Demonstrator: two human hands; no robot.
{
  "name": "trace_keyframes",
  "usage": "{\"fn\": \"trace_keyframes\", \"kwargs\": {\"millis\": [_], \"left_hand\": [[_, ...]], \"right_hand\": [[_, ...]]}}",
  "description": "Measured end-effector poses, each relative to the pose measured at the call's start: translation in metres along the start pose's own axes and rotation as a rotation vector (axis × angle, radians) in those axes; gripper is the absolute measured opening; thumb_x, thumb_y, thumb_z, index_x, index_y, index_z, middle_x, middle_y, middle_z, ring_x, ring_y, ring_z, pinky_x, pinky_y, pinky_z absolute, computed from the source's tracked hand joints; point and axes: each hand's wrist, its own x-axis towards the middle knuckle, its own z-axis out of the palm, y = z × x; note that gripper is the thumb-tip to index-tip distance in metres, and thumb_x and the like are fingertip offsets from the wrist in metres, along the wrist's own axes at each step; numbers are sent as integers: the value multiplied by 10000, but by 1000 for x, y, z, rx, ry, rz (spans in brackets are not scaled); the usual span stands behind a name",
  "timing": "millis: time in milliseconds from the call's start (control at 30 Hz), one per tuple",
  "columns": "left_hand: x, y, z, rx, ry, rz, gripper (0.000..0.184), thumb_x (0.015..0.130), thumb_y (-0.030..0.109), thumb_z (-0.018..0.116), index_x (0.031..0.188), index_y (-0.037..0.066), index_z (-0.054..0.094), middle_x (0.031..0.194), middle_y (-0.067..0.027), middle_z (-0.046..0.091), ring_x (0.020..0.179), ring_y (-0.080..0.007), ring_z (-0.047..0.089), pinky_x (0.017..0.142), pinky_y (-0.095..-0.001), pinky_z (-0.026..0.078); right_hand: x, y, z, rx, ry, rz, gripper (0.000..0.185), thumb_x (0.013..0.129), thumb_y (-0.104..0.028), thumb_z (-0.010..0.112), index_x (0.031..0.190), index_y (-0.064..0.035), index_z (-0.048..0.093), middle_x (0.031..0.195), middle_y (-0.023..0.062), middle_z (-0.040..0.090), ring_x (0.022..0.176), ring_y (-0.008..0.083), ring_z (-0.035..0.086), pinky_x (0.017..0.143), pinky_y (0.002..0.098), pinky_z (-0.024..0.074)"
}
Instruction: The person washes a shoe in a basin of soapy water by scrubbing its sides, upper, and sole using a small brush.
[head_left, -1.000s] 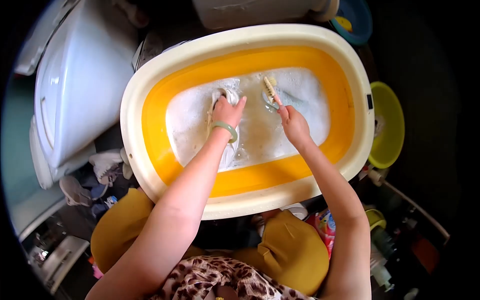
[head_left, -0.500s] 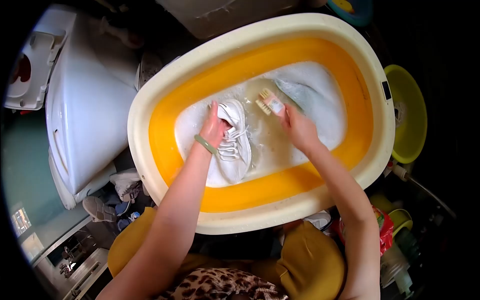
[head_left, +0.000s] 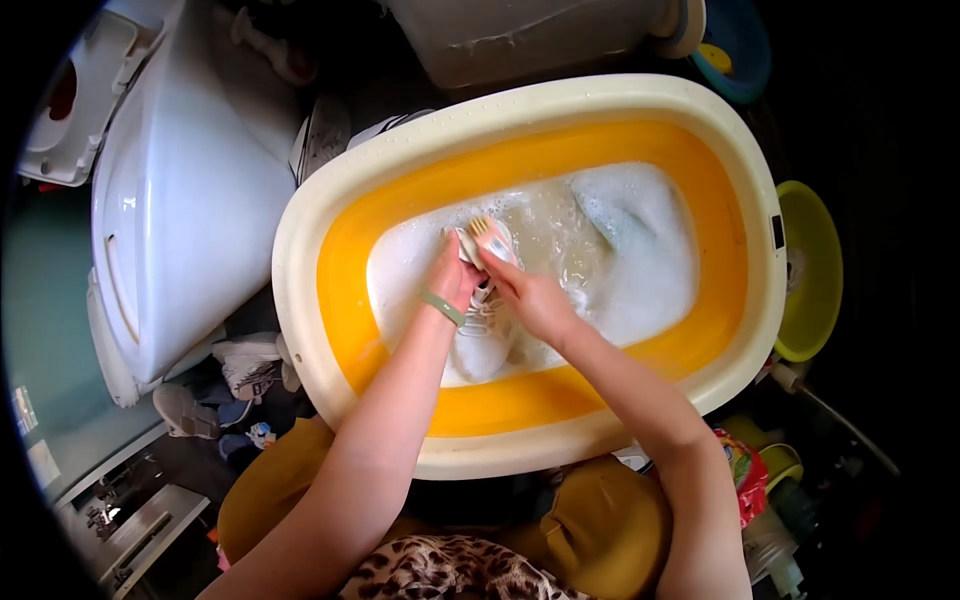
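A white lace-up shoe (head_left: 484, 352) lies in the soapy water of a yellow basin with a cream rim (head_left: 520, 457). My left hand (head_left: 456, 278), with a green band at the wrist, is closed on the shoe's ankle opening. In my right hand (head_left: 535, 302) is a scrubbing brush (head_left: 490, 240) with pale bristles, held against the heel end of the shoe. Both hands are close together, and they hide part of the laces and opening. A greenish-grey item (head_left: 607, 222), partly under foam, is in the right part of the basin.
A white toilet (head_left: 190, 200) stands at the left. Several shoes (head_left: 248, 365) are on the floor beside the basin. A green bowl (head_left: 810, 275) is to the right, a blue bowl (head_left: 740, 60) at the upper right, and a translucent bin (head_left: 530, 40) behind the basin.
My right hand has moved left with the brush, from over the open water to the shoe's heel. The camera view has shifted, and the water beside the shoe is rippled.
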Motion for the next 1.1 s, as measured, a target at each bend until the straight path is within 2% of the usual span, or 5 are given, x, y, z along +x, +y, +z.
{"fn": "trace_keyframes", "kwargs": {"millis": [133, 267, 600, 767, 1100], "left_hand": [[5, -11, 6, -167, -46, -31, 477, 935, 445, 440, 1214, 58, 456, 1160, -122, 556, 1025, -254, 566, 927, -406, 440], [15, -6, 20, -130, 336, -17, 483, 960, 439, 367, 1196, 31, 476, 1119, -134, 576, 1041, -264, 559, 915, -409, 454], [7, -3, -7, -109, 43, -53, 443, 986, 382, 315, 1236, 37, 436, 1206, -139, 531, 1037, -262, 572, 864, -429, 487], [-5, -14, 9, -153, -24, 73, 372, 981, 310, 378, 1255, 63, 430, 1237, -102, 500, 1092, -252, 506, 904, -415, 436], [13, -28, -1, -459, 110, -53, 402, 943, 379, 456, 1153, 38, 486, 1099, -102, 557, 1000, -238, 551, 885, -383, 460]], "right_hand": [[-40, 17, -4, 62, -40, -25, 418, 902, -224, 491, 1308, -319, 460, 910, 183, 630, 766, 373, 609, 685, 419, 490], [3, 1, -21, -90, -283, 72, 462, 907, -201, 502, 1349, -297, 411, 1013, 184, 621, 888, 366, 606, 791, 377, 477], [5, 51, -23, 166, 68, 31, 476, 920, -293, 462, 1383, -318, 352, 1001, 193, 626, 896, 360, 598, 802, 361, 470], [32, -33, -42, -153, -22, 97, 432, 934, -285, 471, 1358, -246, 397, 930, 197, 632, 826, 353, 607, 713, 406, 482], [-40, 18, 3, -302, 162, -164, 388, 882, -218, 534, 1267, -262, 521, 658, 154, 607, 598, 292, 614, 554, 431, 482]]}}
